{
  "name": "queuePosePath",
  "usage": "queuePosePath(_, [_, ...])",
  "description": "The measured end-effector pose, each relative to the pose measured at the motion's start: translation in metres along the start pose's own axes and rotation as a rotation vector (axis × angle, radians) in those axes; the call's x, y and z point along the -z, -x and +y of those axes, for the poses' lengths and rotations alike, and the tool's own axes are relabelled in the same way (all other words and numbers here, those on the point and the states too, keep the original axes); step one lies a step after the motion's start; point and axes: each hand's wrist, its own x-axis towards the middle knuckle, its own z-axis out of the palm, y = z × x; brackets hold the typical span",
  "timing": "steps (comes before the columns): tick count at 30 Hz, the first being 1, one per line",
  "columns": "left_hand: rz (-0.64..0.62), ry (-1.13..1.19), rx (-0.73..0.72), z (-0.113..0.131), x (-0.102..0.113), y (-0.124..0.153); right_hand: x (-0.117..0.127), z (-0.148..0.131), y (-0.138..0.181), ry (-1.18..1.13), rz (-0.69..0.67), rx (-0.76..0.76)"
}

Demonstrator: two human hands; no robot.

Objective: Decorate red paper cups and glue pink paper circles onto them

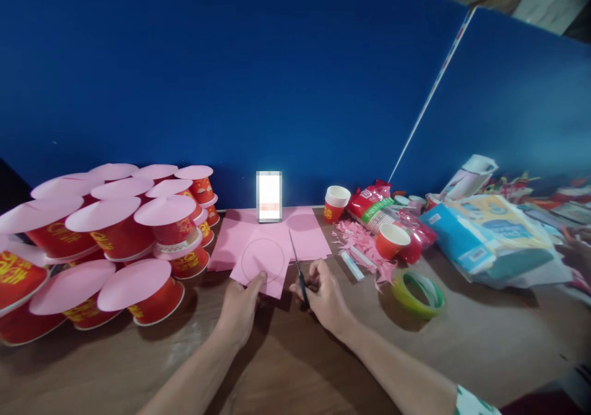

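Observation:
My left hand (pixel 243 304) pinches the lower edge of a pink paper square (pixel 263 264), its thumb on top. A circle is drawn on that square. In my right hand (pixel 325 295) is a pair of scissors (pixel 301 276), blades pointing up and away, close to the square's right edge. Whether the blades touch the paper I cannot tell. Behind the square lie larger pink paper sheets (pixel 311 233), flat on the table. A phone-like upright rectangle (pixel 269 196), blurred out, stands at their back edge.
Stacked red paper cups (pixel 159 301) topped with pink paper discs (pixel 133 284) fill the left side. To the right are pink paper scraps (pixel 357 242), a glue stick (pixel 351 266), an orange cup (pixel 392 241), a tape roll (pixel 418 295) and a blue-yellow package (pixel 489 236). A blue partition (pixel 277 82) rises behind.

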Motion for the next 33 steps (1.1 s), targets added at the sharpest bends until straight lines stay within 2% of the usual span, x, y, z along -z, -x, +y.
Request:
queuePosePath(5, [0.002,-0.023,-0.007,-0.001,0.001,0.000,0.001,0.003,0.000,0.002,-0.028,0.000])
queuePosePath(13, [-0.013,-0.025,0.016,0.004,-0.001,0.002,0.004,-0.001,-0.001,0.140,-0.047,0.054])
queuePosePath(18, [0.003,0.015,-0.014,0.004,-0.003,0.002,0.003,-0.002,0.000,0.020,-0.006,-0.015])
queuePosePath(24, [0.013,-0.011,0.024,0.000,-0.001,0.001,0.005,-0.005,-0.003,0.067,0.036,0.096])
queuePosePath(33, [-0.003,0.084,0.010,0.000,-0.002,0.002,0.008,-0.007,-0.003,0.141,-0.010,0.117])
